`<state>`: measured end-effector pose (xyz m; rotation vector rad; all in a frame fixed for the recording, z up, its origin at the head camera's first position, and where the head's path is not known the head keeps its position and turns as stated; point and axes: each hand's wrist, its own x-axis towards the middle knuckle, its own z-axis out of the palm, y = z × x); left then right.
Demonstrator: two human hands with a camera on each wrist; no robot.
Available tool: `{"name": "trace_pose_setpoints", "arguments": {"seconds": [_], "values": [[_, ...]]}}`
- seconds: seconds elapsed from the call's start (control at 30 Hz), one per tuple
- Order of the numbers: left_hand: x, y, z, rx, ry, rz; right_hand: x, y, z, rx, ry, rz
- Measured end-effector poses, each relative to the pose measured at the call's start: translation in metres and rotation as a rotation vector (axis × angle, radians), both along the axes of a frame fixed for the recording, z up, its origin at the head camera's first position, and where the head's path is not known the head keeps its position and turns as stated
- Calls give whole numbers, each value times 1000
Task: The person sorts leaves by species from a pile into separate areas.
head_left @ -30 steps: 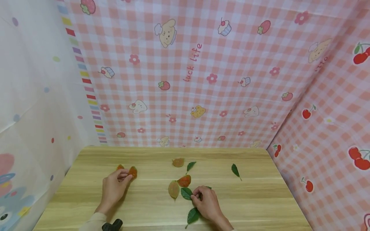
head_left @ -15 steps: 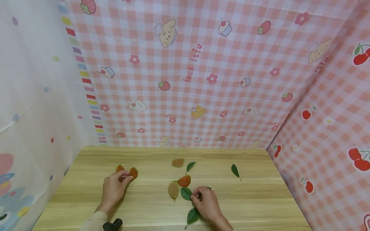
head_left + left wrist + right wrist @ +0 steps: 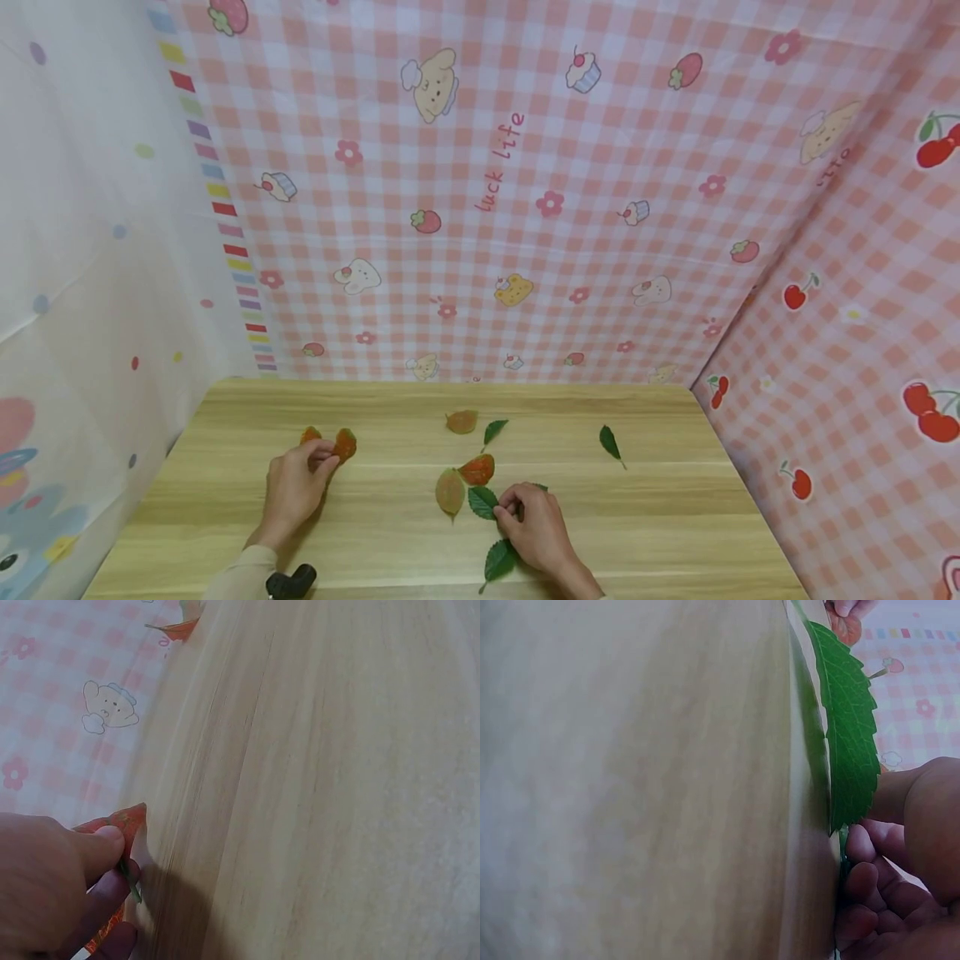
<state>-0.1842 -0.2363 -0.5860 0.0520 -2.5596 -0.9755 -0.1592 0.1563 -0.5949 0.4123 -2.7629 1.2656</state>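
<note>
My left hand (image 3: 295, 492) pinches a red-orange leaf (image 3: 345, 444) at the table's left side; in the left wrist view its green stem (image 3: 131, 883) pokes out below the thumb. Behind those fingers lies another orange leaf (image 3: 311, 434), partly hidden. Right of centre, the curled fingertips of my right hand (image 3: 542, 525) pinch the near end of a green leaf (image 3: 482, 502). A larger-looking green leaf (image 3: 847, 727) fills part of the right wrist view. Part of one more green leaf (image 3: 540, 486) shows behind the right hand. Another green leaf (image 3: 500, 560) lies nearer the front.
Mid-table lie a red leaf (image 3: 477, 470) and a yellowish-brown leaf (image 3: 450, 492), side by side. Farther back are a brownish leaf (image 3: 461, 422) and a small green leaf (image 3: 495, 432). A separate green leaf (image 3: 610, 442) lies to the right on the wooden table (image 3: 675, 533).
The red-orange leaf in my left hand dips slightly, then tips back up. My right hand and the leaves on the table stay where they were.
</note>
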Motion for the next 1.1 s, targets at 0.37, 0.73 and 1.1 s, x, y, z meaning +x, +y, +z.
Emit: {"name": "trace_pose_setpoints", "arguments": {"seconds": [0.37,0.73,1.1], "values": [[0,-2,0,-10,-26,10,0,-1,1,3,0,-1],[3,-5,0,0,-48,10,0,-1,0,9,8,-6],[2,-7,-3,-3,4,6,-1,-1,0,2,-16,-20]]}}
